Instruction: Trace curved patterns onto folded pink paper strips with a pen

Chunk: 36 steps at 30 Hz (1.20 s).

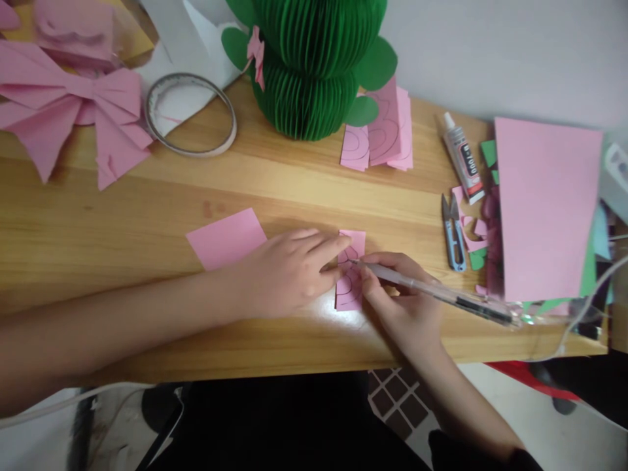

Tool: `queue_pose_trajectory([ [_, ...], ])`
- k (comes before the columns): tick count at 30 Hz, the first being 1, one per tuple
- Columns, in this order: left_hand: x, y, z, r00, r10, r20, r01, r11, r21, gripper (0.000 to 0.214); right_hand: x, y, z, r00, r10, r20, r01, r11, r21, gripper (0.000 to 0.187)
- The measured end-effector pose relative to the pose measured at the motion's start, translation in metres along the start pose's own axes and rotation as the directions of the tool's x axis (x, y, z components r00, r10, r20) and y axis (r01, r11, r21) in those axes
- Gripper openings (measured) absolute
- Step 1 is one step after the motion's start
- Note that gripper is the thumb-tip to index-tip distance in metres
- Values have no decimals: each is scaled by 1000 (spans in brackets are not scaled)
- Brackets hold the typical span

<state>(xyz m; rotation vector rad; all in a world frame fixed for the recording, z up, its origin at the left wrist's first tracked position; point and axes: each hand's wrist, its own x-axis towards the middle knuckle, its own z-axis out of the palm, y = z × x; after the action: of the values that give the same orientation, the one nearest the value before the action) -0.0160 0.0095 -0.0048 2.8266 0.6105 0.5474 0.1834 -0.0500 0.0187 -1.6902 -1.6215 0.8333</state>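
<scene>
A small folded-looking pink paper strip (pixel 350 301) with dark curved lines drawn on it lies near the table's front edge. My left hand (pixel 299 271) rests flat, its fingertips stretched out and touching the strip's left side. In my right hand (pixel 407 301) is a clear pen (pixel 436 291), gripped near its tip, with the point on the strip. A plain pink paper square (pixel 228 239) lies to the left, partly covered by my left hand and forearm.
Behind stand a green honeycomb paper ornament (pixel 309 72) and pink cut-outs with drawn lines (pixel 385 131). On the right are a glue tube (pixel 464 160), thread snips (pixel 454 235), paper scraps and a pink sheet (pixel 547 209). A tape roll (pixel 228 134) and pink paper bow (pixel 81 95) lie left.
</scene>
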Motion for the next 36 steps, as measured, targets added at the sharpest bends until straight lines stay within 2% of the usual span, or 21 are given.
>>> queue_pose_trajectory([
  [7, 0, 0, -1, 1000, -3, 23, 3, 1000, 17, 46, 0, 0, 1, 1000, -20, -22, 20, 1000, -20, 10],
  [14, 1, 0, -2, 999, -21, 39, 22, 999, -27, 51, 5, 0, 2, 993, -118, 0, 118, 989, -88, 9],
  [20, 2, 1, -1, 998, -35, 47, 37, 998, -51, 43, 9, 4, 3, 983, -181, 22, 182, 980, -81, 14],
  [27, 1, 0, -3, 994, -47, 101, 53, 997, -63, 40, 12, 9, 6, 990, -136, 29, 135, 990, 49, 16],
  [36, 1, 1, -3, 993, -50, 104, 56, 996, -62, 41, 11, 10, 8, 991, -131, 2, 131, 988, 77, 17],
])
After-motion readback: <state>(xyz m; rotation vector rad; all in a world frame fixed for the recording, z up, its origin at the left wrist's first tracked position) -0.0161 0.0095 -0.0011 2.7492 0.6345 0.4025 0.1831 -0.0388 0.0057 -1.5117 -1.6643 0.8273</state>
